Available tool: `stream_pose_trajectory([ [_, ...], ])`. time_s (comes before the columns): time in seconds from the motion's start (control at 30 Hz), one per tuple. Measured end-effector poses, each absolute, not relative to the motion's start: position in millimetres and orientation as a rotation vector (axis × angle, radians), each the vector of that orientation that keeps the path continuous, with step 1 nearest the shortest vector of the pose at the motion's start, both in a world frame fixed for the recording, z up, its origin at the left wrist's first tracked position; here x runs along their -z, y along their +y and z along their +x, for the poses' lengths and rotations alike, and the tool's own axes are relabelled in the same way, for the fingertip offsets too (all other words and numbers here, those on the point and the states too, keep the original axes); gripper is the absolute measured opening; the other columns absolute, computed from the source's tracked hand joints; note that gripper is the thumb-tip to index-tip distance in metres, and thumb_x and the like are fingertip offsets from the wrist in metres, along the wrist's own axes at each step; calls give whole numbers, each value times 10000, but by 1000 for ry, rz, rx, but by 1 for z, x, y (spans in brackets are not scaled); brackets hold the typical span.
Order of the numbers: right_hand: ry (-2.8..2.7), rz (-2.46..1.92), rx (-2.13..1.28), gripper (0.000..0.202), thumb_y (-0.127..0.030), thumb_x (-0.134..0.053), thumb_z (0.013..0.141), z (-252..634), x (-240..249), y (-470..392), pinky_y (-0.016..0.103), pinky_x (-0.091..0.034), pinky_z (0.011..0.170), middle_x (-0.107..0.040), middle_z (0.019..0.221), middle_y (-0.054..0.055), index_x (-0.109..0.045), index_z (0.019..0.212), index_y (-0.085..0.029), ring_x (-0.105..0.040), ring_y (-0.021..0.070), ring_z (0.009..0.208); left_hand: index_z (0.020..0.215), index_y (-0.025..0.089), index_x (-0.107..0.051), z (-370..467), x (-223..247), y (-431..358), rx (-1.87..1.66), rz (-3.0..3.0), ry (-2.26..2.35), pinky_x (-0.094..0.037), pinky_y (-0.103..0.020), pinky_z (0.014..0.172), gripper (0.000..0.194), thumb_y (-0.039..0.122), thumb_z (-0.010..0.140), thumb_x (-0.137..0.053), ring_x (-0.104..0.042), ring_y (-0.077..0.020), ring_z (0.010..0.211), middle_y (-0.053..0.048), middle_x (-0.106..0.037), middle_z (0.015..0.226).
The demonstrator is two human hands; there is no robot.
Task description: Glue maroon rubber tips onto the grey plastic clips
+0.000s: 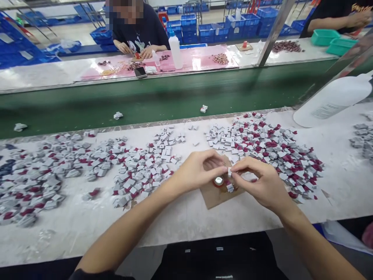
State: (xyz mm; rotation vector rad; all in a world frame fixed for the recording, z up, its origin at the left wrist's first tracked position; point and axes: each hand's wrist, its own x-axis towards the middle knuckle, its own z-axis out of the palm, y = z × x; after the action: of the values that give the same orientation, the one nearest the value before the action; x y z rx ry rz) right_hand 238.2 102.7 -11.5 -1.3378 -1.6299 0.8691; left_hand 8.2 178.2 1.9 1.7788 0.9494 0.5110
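Note:
Above a brown board (214, 197), my left hand (201, 171) and my right hand (260, 181) meet at the fingertips. Between them is a small white piece (229, 172), pinched by both thumbs and forefingers. A round, shiny-topped container with a red rim (218, 181) stands on the board beside my left thumb. Another small white piece (230, 188) lies on the board below the fingertips. Part of the board is hidden by my hands.
Piles of white and dark red pieces lie to the right (279, 155) and left (140, 171). A large white bottle (332, 101) leans at the right. Beyond the green belt (163, 97), a person (136, 31) works at a pink-covered table; another person's arms show at upper right.

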Motion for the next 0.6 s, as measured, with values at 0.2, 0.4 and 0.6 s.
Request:
stream_pose_trajectory([
  [0.2,-1539,-1401,-818,69,-240,-787,986,231,25,82,347,-643,722,-841,918,39,-852,974,-260,-780,225,805,1277,171,-734,-32,17,221,-306,2439,1811,-485,-593,1129,308,147,993,-616,-569,-434,1326,-200,-716,1316],
  [0.4,-1495,-1391,-779,66,-243,-799,995,230,29,74,317,-638,717,-830,911,20,-854,978,-275,-756,198,788,1104,182,-728,-53,36,243,-303,2341,1954,-502,-570,1118,147,255,988,-672,-578,-431,1282,-188,-713,1225],
  [0.6,-1514,-1379,-814,84,-210,-771,1001,225,34,79,351,-658,733,-862,964,47,-835,973,-257,-807,236,857,973,225,-669,-47,26,236,-638,2038,1753,-582,-508,1042,81,239,930,-736,-724,-337,1110,-123,-780,1119],
])
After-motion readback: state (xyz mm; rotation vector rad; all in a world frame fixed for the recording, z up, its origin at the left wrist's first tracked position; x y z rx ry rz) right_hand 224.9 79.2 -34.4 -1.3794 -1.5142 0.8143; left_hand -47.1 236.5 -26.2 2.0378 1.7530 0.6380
